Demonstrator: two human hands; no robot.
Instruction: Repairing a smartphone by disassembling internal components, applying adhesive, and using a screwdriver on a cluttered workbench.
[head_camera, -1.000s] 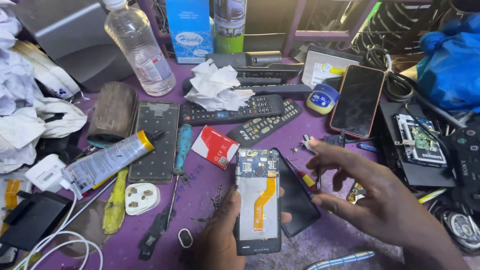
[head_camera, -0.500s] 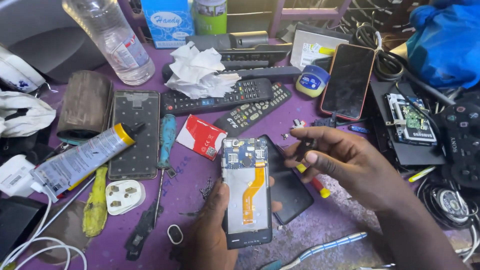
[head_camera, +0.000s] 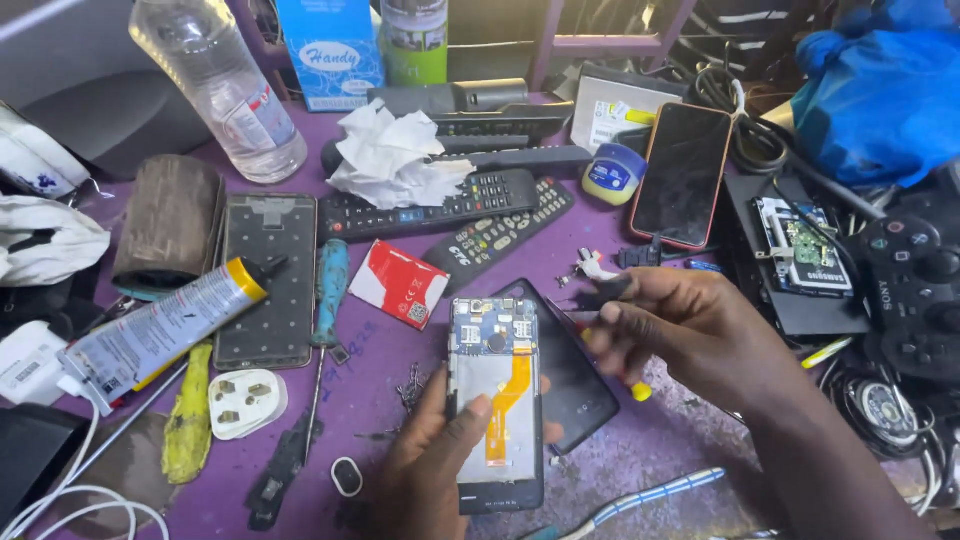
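My left hand (head_camera: 430, 465) holds an opened phone (head_camera: 495, 400) from below, thumb across its lower half. The phone's back is off, showing a blue circuit board at the top and an orange flex cable over a silver plate. To its right, my right hand (head_camera: 690, 330) hovers with fingers pinched on a small dark piece (head_camera: 603, 295). A black back cover (head_camera: 580, 385) lies flat under both hands. A yellow tool tip (head_camera: 640, 391) pokes out beneath my right hand.
The purple table (head_camera: 650, 450) is crowded: water bottle (head_camera: 225, 90), two remotes (head_camera: 430, 205), crumpled tissue (head_camera: 390, 155), glue tube (head_camera: 160, 330), teal screwdriver (head_camera: 330, 285), red packet (head_camera: 400, 283), white plug (head_camera: 245, 400), red-cased phone (head_camera: 685, 170), game controller (head_camera: 915, 290).
My right hand went from spread fingers beside the phone to a pinch on a small dark piece. The opened phone stays in my left hand. The view has shifted slightly.
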